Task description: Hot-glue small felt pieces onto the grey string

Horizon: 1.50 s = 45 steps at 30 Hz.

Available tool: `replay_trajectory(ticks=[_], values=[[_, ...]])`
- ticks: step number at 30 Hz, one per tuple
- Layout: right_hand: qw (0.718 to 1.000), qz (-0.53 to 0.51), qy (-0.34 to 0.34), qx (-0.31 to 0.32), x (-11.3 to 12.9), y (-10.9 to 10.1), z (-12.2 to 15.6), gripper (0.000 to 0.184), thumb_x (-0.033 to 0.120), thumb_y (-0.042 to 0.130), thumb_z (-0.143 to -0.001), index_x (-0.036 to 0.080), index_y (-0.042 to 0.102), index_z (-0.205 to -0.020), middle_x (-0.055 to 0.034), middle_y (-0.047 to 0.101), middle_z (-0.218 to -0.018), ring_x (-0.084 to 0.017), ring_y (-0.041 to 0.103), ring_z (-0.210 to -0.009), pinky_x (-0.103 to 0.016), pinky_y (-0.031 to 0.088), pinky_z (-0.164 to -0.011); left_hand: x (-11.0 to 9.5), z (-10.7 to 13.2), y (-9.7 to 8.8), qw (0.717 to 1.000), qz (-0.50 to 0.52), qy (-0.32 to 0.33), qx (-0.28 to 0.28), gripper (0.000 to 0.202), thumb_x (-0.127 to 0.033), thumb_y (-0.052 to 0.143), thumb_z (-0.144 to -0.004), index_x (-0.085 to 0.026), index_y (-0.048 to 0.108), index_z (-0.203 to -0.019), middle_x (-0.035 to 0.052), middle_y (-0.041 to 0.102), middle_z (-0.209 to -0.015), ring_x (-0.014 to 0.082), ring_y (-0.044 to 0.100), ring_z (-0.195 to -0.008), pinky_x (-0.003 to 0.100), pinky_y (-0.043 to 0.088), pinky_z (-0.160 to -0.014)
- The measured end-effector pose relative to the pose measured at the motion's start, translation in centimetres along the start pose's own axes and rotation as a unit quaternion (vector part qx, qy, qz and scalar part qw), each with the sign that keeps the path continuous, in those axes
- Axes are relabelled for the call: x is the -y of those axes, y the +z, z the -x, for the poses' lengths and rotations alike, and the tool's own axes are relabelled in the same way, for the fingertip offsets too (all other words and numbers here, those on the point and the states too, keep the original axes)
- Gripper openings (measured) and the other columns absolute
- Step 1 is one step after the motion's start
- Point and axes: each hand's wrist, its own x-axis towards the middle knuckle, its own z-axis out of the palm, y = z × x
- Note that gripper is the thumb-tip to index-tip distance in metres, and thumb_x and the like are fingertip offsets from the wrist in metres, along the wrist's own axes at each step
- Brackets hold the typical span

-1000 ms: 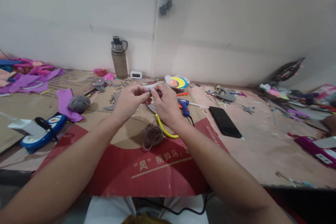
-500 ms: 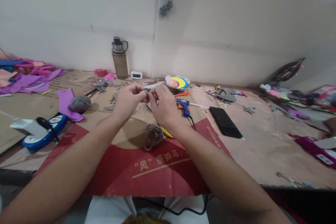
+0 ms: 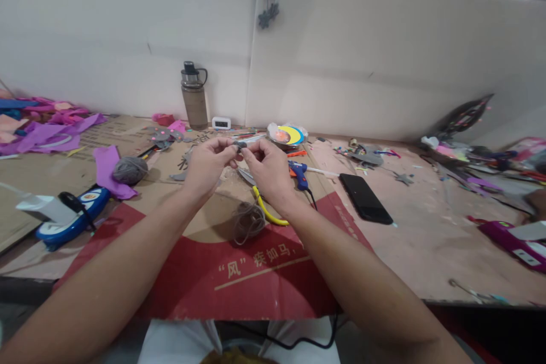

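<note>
A grey piece [image 3: 241, 146] is pinched by the nearly closed left grip [image 3: 207, 165] and right grip [image 3: 269, 169], forearms [image 3: 140, 253] angled in from eight and four o'clock.

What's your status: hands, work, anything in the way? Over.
Left hand, right hand: both pinching small grey piece. Loose grey yarn below, on cardboard. Blue glue gun right of hands.

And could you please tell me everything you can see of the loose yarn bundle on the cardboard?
The loose yarn bundle is grey, its thin strands looped untidily. It lies on the cardboard across the tan and red areas, beside the yellow handle. The left hand and right hand do not grip it; whether a strand reaches them is unclear.
</note>
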Motion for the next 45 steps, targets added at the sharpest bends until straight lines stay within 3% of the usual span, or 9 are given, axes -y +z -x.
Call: replay_trajectory(ticks=[11, 15, 20, 24, 30, 34, 37, 41, 45], values=[[0.996, -0.034, 0.08, -0.005, -0.1, 0.0, -0.5, 0.016, 0.029, 0.059, -0.073, 0.018, 0.052, -0.063, 0.0054, 0.047, -0.056, -0.009, 0.04, -0.054, -0.024, 0.03, -0.053, 0.9, -0.3, -0.4, 0.999, -0.033, 0.018, 0.027, 0.012, -0.022, 0.069, -0.07, -0.015, 0.061, -0.075, -0.0011, 0.061, -0.063, 0.0095, 0.057, -0.055, 0.025, 0.047, -0.058], [0.994, -0.063, 0.092, -0.013, -0.7, 0.0, -0.7, 0.017, 0.029, 0.061, -0.07, 0.017, 0.058, -0.082, 0.0071, 0.047, -0.058, -0.009, 0.04, -0.053, -0.022, 0.03, -0.052, 0.8, -0.3, -0.6, 0.998, -0.05, 0.022, 0.041, 0.01, -0.021, 0.068, -0.07, -0.016, 0.061, -0.075, -0.0006, 0.062, -0.063, 0.0103, 0.058, -0.058, 0.024, 0.047, -0.06], [0.991, -0.105, 0.082, 0.033, -2.0, 0.2, -1.1, 0.017, 0.032, 0.058, -0.071, 0.017, 0.063, -0.078, 0.0061, 0.046, -0.057, -0.008, 0.038, -0.053, -0.022, 0.028, -0.051, 0.2, -0.2, -0.4, 0.997, 0.013, -0.033, 0.071, 0.008, -0.019, 0.069, -0.069, -0.015, 0.062, -0.07, 0.0008, 0.061, -0.061, 0.0097, 0.057, -0.056, 0.024, 0.047, -0.059], [0.986, -0.135, 0.091, 0.021, -2.7, 0.3, -1.3, 0.013, 0.028, 0.056, -0.069, 0.016, 0.06, -0.073, 0.0037, 0.054, -0.063, -0.009, 0.044, -0.058, -0.022, 0.035, -0.055, -0.2, -0.1, -0.2, 0.992, 0.045, -0.075, 0.095, 0.015, -0.028, 0.066, -0.074, -0.013, 0.064, -0.075, 0.005, 0.065, -0.069, 0.0129, 0.062, -0.061, 0.027, 0.051, -0.061], [0.985, -0.132, 0.111, 0.025, -2.3, -0.1, -1.3, 0.012, 0.029, 0.056, -0.069, 0.017, 0.058, -0.066, 0.006, 0.046, -0.056, -0.007, 0.035, -0.051, -0.022, 0.031, -0.051, -0.3, 0.4, 0.0, 0.991, -0.12, 0.05, 0.035, 0.026, -0.027, 0.071, -0.07, -0.015, 0.065, -0.093, 0.0036, 0.066, -0.075, 0.0142, 0.063, -0.064, 0.025, 0.051, -0.056], [0.984, -0.127, 0.118, 0.032, -2.3, -0.1, -1.2, 0.011, 0.027, 0.055, -0.068, 0.017, 0.056, -0.065, 0.0063, 0.044, -0.056, -0.007, 0.033, -0.05, -0.022, 0.027, -0.049, -0.1, 0.0, -0.5, 0.986, -0.151, 0.077, 0.0, 0.016, -0.024, 0.062, -0.075, -0.015, 0.067, -0.087, 0.0049, 0.067, -0.078, 0.0131, 0.061, -0.064, 0.023, 0.047, -0.051], [0.984, -0.128, 0.119, 0.036, -2.3, -0.1, -1.2, 0.011, 0.028, 0.055, -0.068, 0.017, 0.055, -0.065, 0.0061, 0.044, -0.057, -0.007, 0.033, -0.051, -0.022, 0.027, -0.049, 0.1, -0.6, -0.9, 0.993, -0.115, 0.028, -0.017, 0.011, -0.02, 0.062, -0.071, -0.014, 0.068, -0.077, 0.0056, 0.066, -0.08, 0.0114, 0.059, -0.063, 0.021, 0.044, -0.049], [0.986, -0.123, 0.108, 0.044, -2.5, -0.1, -1.2, 0.012, 0.028, 0.054, -0.068, 0.017, 0.055, -0.064, 0.0058, 0.044, -0.057, -0.007, 0.035, -0.052, -0.022, 0.028, -0.051, -0.1, -0.6, -0.9, 0.992, -0.051, -0.08, 0.078, 0.017, -0.03, 0.068, -0.07, -0.013, 0.069, -0.071, 0.005, 0.064, -0.067, 0.0107, 0.057, -0.058, 0.021, 0.043, -0.052], [0.987, -0.106, 0.105, 0.051, -2.7, 0.0, -1.1, 0.011, 0.028, 0.054, -0.067, 0.017, 0.056, -0.066, 0.005, 0.048, -0.057, -0.008, 0.038, -0.053, -0.022, 0.029, -0.051, 0.0, -0.4, -0.7, 0.992, -0.046, -0.084, 0.087, 0.014, -0.028, 0.074, -0.065, -0.015, 0.068, -0.067, 0.0015, 0.061, -0.059, 0.0095, 0.054, -0.055, 0.021, 0.041, -0.052]])
